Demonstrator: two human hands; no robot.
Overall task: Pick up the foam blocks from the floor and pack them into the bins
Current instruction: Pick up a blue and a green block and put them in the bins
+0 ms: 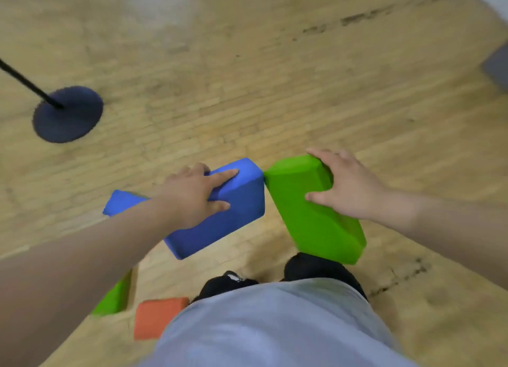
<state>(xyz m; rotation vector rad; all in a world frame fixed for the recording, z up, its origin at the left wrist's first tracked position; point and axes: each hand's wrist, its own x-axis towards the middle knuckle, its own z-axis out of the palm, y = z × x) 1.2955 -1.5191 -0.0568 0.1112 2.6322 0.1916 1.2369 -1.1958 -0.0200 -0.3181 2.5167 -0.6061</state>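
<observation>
Here, left hand (192, 193) grips blue block (236, 223), right hand (349, 185) green block (310, 223).

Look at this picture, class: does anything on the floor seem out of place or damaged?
Yes. A second green block and an orange block lie loose on the floor by the person's shoes, not yet packed. Dark scuff marks stain the wood at upper right.

My left forearm (82, 256) hides the middle of the blue block (220, 229) and most of the second green block (115, 298) below it; my shirt (275, 325) covers part of the orange block (154, 320), also below it.
</observation>
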